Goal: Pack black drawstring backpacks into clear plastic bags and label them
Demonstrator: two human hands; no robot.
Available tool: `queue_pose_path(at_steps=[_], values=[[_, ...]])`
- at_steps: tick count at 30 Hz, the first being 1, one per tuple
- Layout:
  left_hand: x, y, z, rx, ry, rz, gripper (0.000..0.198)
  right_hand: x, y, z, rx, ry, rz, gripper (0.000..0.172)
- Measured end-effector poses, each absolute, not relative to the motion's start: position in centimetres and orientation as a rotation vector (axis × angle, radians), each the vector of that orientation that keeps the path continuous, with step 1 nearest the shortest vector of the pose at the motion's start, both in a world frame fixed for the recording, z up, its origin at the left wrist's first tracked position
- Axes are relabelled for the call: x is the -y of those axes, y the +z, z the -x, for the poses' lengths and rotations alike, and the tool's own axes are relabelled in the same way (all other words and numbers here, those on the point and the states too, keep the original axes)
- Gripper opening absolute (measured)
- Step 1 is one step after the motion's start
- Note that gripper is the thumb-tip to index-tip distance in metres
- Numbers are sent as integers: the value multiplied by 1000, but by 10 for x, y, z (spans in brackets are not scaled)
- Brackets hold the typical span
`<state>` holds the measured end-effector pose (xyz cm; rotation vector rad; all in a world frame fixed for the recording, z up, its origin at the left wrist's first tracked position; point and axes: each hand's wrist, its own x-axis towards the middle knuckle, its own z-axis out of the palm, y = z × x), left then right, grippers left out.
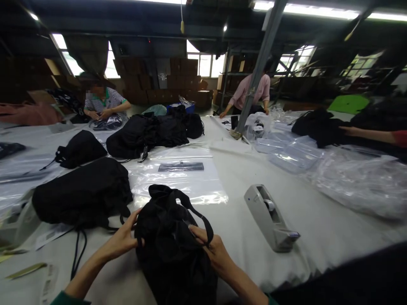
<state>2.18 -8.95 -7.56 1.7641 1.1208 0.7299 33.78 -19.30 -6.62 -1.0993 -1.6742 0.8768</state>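
Observation:
A black drawstring bag (171,258) lies before me at the near edge of the table, its gathered top and a strap loop pointing away. My left hand (127,237) grips the bag's left side, fingers and thumb pressed into the fabric. On the right, my right hand (206,248) holds the bag near the strap, which loops over its fingers. Just beyond the bag lies a clear plastic bag (203,184) with a dark printed panel. Another filled black bag (82,192) rests on its side to the left, its cords trailing.
A grey tape dispenser (270,216) stands to the right. Several black bags (149,131) are piled farther back. Clear plastic bags (359,178) are heaped at right, where another person's hand (352,131) reaches in. A metal post (259,63) rises beyond. Two people work across the table.

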Motion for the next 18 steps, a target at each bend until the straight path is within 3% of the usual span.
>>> queue_pose_path(at_steps=[4, 6, 8, 12, 18], values=[[74, -12, -22, -1159, 995, -1879, 59, 184, -81, -345, 1793, 609, 1072, 33], [66, 33, -28, -926, 1016, -1944, 43, 175, -88, -350, 1868, 341, 1082, 34], [57, 77, -42, -651, 876, -2001, 28, 167, -93, -354, 1913, 147, 1100, 33], [40, 135, -97, -346, 582, -2032, 29, 167, -95, -358, 1961, 128, 1089, 30], [33, 112, -177, -278, -306, -2456, 33, 185, -84, -351, 1933, 108, 1091, 29]])
